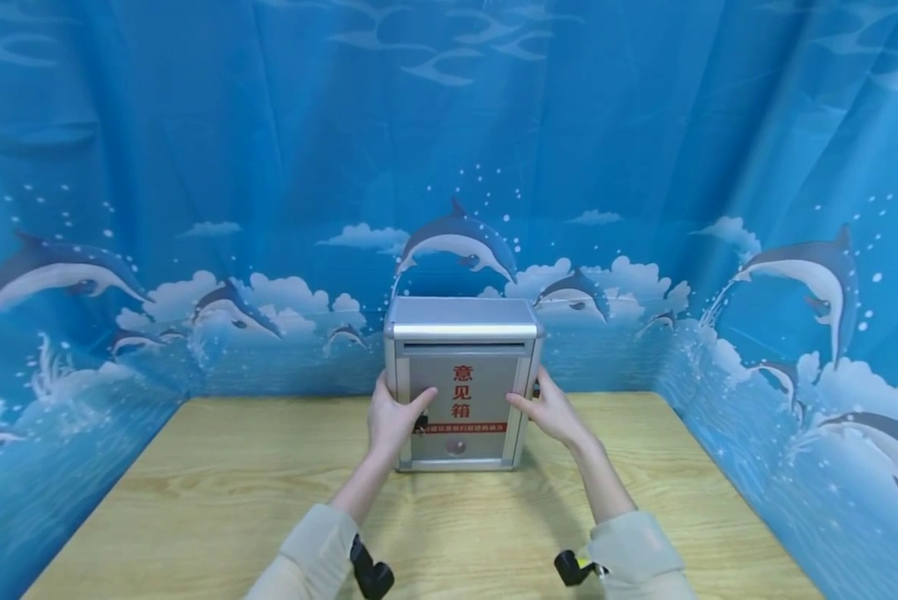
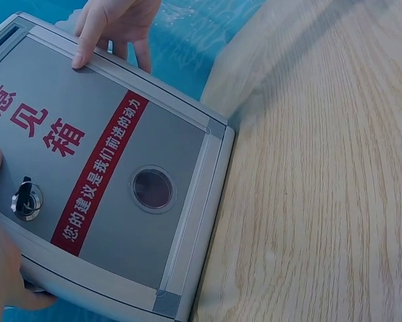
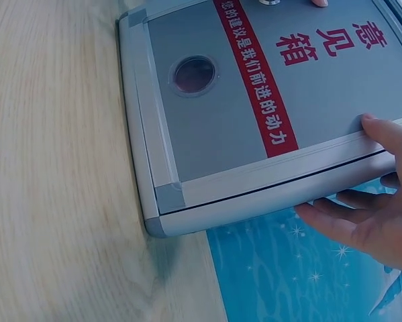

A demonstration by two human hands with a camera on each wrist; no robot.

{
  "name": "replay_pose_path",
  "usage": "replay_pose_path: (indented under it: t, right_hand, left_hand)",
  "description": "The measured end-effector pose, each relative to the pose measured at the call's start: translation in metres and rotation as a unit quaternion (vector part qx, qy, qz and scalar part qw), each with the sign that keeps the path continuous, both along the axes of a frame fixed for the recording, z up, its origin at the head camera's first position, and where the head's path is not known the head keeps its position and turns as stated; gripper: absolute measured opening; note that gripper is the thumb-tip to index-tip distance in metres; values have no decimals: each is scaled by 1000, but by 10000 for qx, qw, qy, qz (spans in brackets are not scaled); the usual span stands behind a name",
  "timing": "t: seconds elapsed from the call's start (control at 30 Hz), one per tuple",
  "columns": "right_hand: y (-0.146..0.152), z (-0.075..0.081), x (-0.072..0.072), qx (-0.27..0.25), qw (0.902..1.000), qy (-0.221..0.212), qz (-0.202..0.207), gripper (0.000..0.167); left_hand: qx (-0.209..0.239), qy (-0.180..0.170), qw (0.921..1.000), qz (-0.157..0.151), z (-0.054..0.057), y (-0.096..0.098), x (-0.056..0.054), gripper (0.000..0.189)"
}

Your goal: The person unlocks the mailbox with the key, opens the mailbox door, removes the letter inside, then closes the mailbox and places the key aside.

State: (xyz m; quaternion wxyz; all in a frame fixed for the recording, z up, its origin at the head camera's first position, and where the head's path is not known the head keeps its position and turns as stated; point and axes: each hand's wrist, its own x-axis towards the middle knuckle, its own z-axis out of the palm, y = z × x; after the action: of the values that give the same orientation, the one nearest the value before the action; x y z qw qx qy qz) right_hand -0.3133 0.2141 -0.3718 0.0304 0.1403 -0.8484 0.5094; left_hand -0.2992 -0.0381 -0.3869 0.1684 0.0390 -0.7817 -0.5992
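A silver-grey metal suggestion box (image 1: 467,379) with red lettering stands upright at the back of the table, its front facing me. My left hand (image 1: 392,419) grips its left side, thumb on the front panel and fingers round the edge. On the right side my right hand (image 1: 557,412) holds it the same way, as the right wrist view also shows. A key (image 2: 27,194) sits in the lock near my left thumb. Below the red stripe is a round window (image 2: 153,189). A dark slot (image 1: 467,349) runs along the top of the front.
The wooden table (image 1: 268,500) stretches out in front of the box and to both sides. Behind it and along the sides hangs a blue curtain (image 1: 328,167) printed with dolphins and waves.
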Motion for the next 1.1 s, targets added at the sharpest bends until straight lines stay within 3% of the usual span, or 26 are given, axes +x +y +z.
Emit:
replay_pose_path:
  t: [0.37,0.47,0.6,0.7,0.87,1.1]
  right_hand:
    - [-3,-12,1,111,9995,282,101,82]
    - [-1,-20,6,400,9990,134,-143,80]
    - [4,-27,16,1102,9917,-93,-649,64]
    - [8,-30,24,1558,9854,-65,-684,43]
    - [4,-31,35,1697,9847,147,-360,19]
    - [-17,-25,43,1429,9894,260,3,15]
  left_hand:
    - [-36,-86,9998,-175,1,-9,0,93]
    - [-42,-79,9998,-158,1,-14,0,95]
    - [101,131,9998,-105,4,-27,-2,86]
    - [70,318,9995,-51,7,-38,-4,72]
    - [-305,536,9980,-106,26,-53,-6,56]
    - [-806,1066,9892,-606,70,-61,-3,46]
